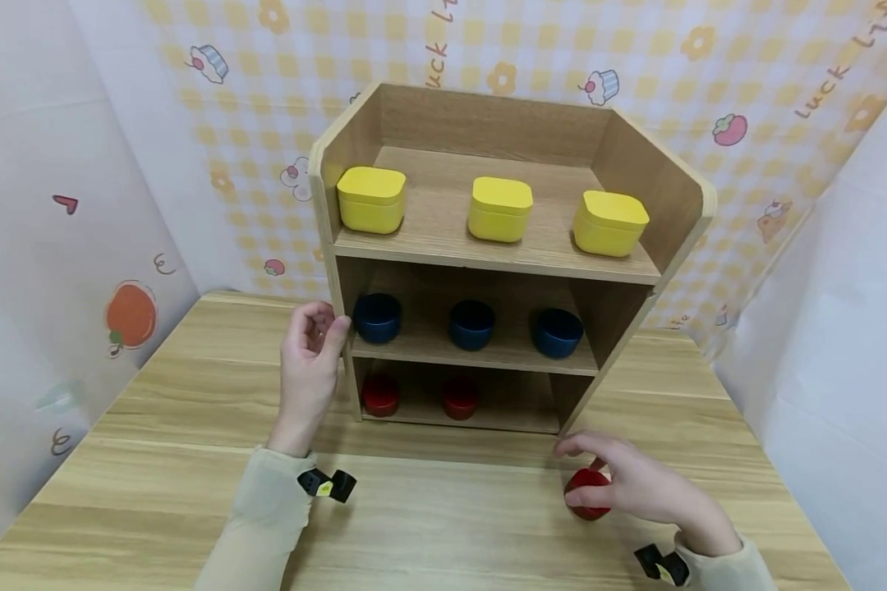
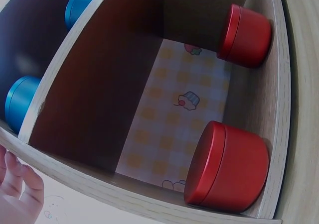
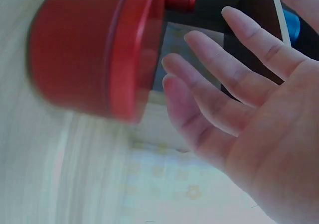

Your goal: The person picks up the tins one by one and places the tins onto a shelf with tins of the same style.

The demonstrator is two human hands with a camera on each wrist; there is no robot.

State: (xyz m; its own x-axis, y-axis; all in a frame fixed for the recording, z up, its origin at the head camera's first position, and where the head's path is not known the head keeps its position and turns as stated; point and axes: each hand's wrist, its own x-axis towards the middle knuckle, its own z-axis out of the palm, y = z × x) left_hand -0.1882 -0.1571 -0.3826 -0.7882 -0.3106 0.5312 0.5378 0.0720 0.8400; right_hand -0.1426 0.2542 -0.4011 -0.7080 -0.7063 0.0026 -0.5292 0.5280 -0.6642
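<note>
A red round tin (image 1: 588, 495) sits on the table in front of the shelf's right corner. My right hand (image 1: 628, 480) is over it, thumb across its near side and fingers reaching past it. In the right wrist view a gap shows between the red tin (image 3: 84, 50) and the extended fingers (image 3: 224, 79). My left hand (image 1: 312, 361) is at the left side panel of the wooden shelf (image 1: 480, 261), thumb tip at its front edge, other fingers loosely bent outside. Two more red tins (image 1: 461, 399) (image 2: 229, 169) stand on the bottom tier.
Three blue tins (image 1: 472, 326) stand on the middle tier. The top tier holds three yellow boxes (image 1: 500, 210) with rounded corners. Under the shelf is a wood-grain table (image 1: 429, 525), with a patterned cloth (image 1: 259, 164) behind and pale cloth at both sides.
</note>
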